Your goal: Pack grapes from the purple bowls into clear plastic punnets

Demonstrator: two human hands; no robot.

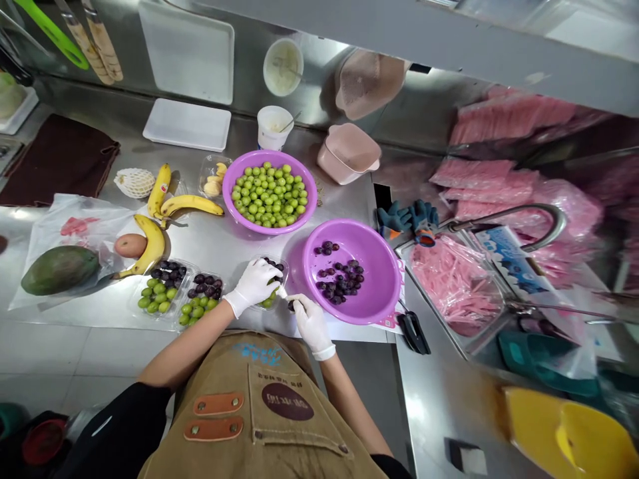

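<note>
My left hand [254, 286], in a white glove, lies over a small clear plastic container [260, 307] and grips it, its fingers curled over the top. Dark grapes [274, 264] and green grapes show inside, partly hidden by the hand. Close by on the right, my gloved right hand [310, 324] has its fingers pinched together at a dark grape [291, 306]; its fingertips come near the left hand. A purple basin [389, 293] with loose dark grapes [342, 283] stands just right of it. Behind is another purple basin [234, 221] full of green grapes [269, 196].
Two filled grape containers [160, 286] [200, 299] sit on the left, near bananas [192, 205], a brown egg-shaped item [130, 245] and a large green mango [60, 270]. A white tray [187, 125], a cup [274, 130] and a pink basket [348, 154] line the back. At right is a sink [466, 342].
</note>
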